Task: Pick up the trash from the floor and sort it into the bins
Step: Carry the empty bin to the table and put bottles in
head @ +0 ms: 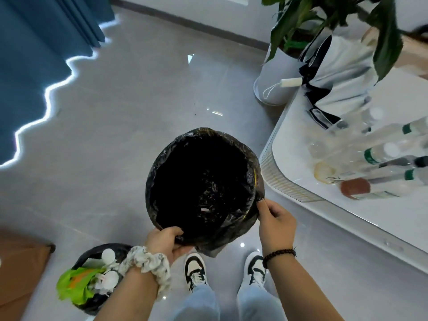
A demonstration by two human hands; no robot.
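A round bin lined with a black plastic bag [203,144] is held up in front of me, above the grey floor. Its inside is dark, with a small pale scrap [204,209] near the bottom. My left hand [165,240] grips the bin's near rim, a cream scrunchie on that wrist. My right hand [274,220] pinches the rim and bag on the right side, a dark bead bracelet on its wrist. A second black-lined bin [92,304] stands on the floor at lower left, holding green wrapper, white cups and crumpled paper.
A white table [342,218] at right carries several plastic bottles [375,156] and a white-and-black bag [340,72]. A potted plant [275,77] stands beyond it. Blue curtains [34,54] hang at upper left, a brown panel [20,267] lies at lower left. My shoes [195,269] are below the bin.
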